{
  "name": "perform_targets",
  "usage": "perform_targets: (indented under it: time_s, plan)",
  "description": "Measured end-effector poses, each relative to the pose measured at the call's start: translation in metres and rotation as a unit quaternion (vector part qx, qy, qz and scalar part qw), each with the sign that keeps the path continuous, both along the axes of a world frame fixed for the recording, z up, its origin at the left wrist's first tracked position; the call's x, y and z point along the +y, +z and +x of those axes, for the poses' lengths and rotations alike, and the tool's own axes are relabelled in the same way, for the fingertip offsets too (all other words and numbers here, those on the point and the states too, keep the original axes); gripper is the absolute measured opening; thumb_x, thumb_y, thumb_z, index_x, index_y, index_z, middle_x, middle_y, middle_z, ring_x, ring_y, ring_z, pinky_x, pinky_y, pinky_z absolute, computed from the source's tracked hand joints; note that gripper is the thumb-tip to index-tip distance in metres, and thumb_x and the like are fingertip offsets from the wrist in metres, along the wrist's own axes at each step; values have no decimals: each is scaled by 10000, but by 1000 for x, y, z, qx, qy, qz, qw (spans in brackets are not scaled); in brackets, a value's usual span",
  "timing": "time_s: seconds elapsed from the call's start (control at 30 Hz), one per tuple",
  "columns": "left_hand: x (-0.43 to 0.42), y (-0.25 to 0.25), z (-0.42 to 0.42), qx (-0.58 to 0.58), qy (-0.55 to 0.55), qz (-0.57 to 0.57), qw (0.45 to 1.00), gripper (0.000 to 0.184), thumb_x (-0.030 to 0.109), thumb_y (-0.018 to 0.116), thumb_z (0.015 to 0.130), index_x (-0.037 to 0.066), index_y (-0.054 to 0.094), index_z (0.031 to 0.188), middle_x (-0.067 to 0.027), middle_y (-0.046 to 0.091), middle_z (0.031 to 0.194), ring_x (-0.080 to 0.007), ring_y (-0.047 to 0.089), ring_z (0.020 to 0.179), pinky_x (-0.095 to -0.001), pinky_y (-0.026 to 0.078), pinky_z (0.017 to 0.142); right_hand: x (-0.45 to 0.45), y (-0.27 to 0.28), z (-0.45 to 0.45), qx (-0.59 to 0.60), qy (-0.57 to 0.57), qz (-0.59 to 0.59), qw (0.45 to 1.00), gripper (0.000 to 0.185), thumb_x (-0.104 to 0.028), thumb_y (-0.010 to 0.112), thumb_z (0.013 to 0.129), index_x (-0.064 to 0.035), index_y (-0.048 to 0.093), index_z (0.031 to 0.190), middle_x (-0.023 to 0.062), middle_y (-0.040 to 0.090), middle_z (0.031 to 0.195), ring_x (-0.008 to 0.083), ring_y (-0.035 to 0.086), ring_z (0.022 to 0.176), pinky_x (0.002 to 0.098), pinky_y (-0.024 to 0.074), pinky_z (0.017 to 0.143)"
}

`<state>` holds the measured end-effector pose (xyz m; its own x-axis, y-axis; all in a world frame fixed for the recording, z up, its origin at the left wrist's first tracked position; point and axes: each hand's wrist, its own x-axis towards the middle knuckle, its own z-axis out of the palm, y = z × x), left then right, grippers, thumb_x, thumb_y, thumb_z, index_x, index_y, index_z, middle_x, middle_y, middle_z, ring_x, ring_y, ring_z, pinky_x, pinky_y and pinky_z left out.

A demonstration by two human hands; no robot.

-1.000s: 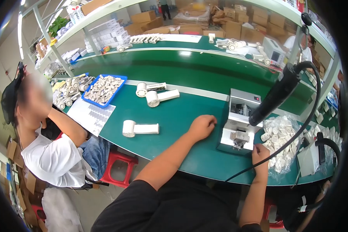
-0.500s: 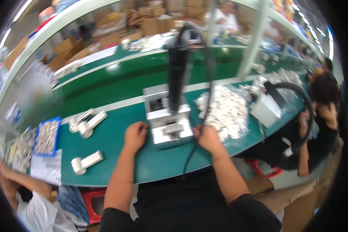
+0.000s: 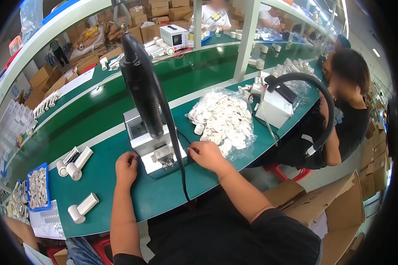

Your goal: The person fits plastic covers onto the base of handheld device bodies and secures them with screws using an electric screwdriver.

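A silver metal fixture [image 3: 151,164] stands on the green bench, with a small clamped block on its front. Above it hangs a black electric screwdriver [image 3: 141,95], its black cable [image 3: 177,154] running down in front of the fixture. My left hand [image 3: 127,168] rests on the bench at the fixture's left side, fingers curled in. My right hand [image 3: 206,154] lies to the right of the fixture, also curled, close to a clear plastic bag [image 3: 247,148] full of small white plastic parts [image 3: 223,117]. Nothing shows in either hand.
White handheld plastic housings [image 3: 83,207] lie at left, near a blue tray [image 3: 48,190] of small parts. On the right stand a white box [image 3: 274,108] and a black flexible hose [image 3: 329,95]. A co-worker [image 3: 351,101] sits there. A green conveyor [image 3: 106,104] runs behind the bench.
The view has turned to the right and sharpened, so the bench things appear farther left. Both hands remain curled beside the fixture.
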<state>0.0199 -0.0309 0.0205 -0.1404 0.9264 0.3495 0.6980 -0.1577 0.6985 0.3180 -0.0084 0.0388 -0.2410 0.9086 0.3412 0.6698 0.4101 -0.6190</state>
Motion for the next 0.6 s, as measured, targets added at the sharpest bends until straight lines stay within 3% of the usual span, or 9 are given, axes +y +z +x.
perform_targets:
  time_s: [0.6]
  plan:
    - [1, -1, 0, 15, -5, 16, 1000, 73, 5, 590, 780, 17, 619, 846, -109, 575, 736, -219, 558, 635, -326, 450, 604, 0, 0, 1, -11, 8, -2, 1000, 197, -240, 601, 844, -67, 676, 787, 158, 630, 677, 346, 621, 678, 441, 491, 622]
